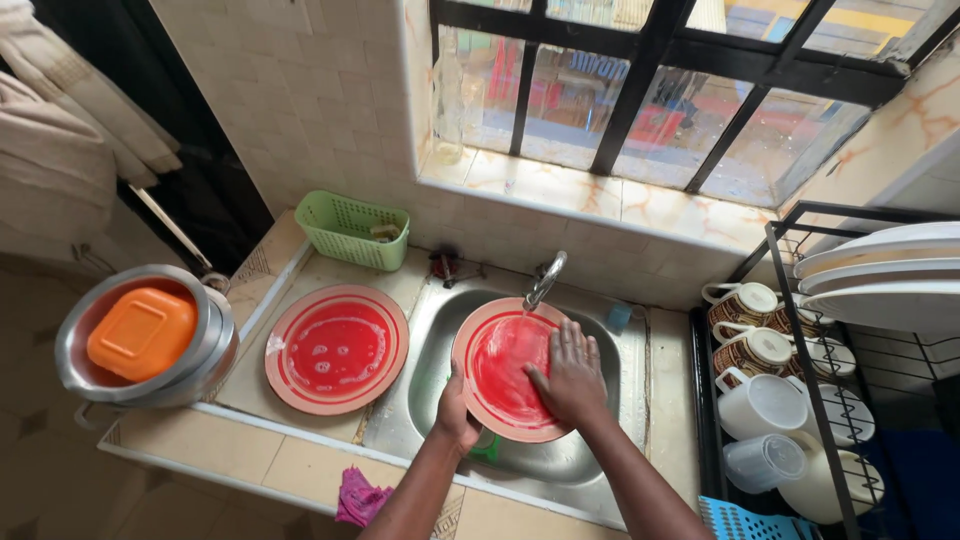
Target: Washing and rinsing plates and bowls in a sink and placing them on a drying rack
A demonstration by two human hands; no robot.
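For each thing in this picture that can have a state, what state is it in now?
Tap: running, water falls on the plate.
Red plate in the sink: tilted, wet, held by both hands.
Left hand: grips the plate's lower edge.
Right hand: flat on the plate's face.
Red plate on the counter: lying flat, soapy.
Orange box: closed, inside the metal pot.

- Cream tiled wall [320, 90] at the far left
- Black-barred window [660, 80] at the far right, daylight coming through
- Marbled tile sill [600, 195] beneath it
- Beige tiled counter [230, 445] near left
- Patterned floor [30, 400] beyond the counter
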